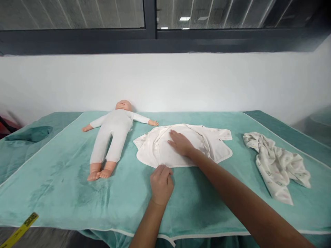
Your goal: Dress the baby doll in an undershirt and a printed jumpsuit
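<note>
A white baby shirt (168, 155) lies spread out with its front laid open, its small sleeves reaching out left and right. My right hand (181, 142) rests flat on the middle of the shirt, fingers stretched out. At the shirt's lower edge my left hand (162, 182) is closed, pinching the hem between its fingers. To the left, a baby doll (113, 129) in a white body lies on its back, arms spread, one hand just short of the shirt's left sleeve.
A crumpled patterned baby garment (279, 165) lies on the right side of the teal blanket (64, 199) that covers the bed. Behind stands a white wall (165, 82) under a dark window frame (103, 42). A yellow strip (22, 229) shows at the lower left.
</note>
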{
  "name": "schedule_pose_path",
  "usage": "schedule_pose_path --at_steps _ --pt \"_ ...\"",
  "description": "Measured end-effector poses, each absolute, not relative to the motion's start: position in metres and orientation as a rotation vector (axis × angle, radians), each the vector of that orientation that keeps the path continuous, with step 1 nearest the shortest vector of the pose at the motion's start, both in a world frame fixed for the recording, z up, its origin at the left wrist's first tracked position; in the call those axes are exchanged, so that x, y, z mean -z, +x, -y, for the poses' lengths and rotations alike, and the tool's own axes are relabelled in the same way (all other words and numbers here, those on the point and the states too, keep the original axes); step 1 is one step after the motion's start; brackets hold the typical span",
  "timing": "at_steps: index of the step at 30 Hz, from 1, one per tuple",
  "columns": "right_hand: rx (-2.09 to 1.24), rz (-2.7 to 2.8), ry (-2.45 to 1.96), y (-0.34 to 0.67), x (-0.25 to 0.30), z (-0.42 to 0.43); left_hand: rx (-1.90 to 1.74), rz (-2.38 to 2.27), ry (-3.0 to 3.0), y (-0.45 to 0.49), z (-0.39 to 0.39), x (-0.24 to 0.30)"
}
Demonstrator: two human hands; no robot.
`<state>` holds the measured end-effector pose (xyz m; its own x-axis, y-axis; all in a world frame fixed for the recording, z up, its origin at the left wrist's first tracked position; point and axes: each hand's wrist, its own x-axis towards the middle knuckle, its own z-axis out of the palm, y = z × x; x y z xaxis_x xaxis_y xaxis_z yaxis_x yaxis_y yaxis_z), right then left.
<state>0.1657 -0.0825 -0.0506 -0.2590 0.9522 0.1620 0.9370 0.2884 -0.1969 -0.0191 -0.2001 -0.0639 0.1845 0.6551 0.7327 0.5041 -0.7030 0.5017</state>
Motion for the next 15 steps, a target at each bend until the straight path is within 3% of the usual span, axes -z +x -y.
schedule_pose_path --at_steps 7,15 --pt "-0.032 2.084 -2.051 0.245 0.063 0.063 -1.537 -1.161 2.264 -0.02 0.2 0.064" --pt "0.063 2.153 -1.995 0.21 0.068 0.08 -1.52 -1.161 2.263 -0.018 0.199 0.065"
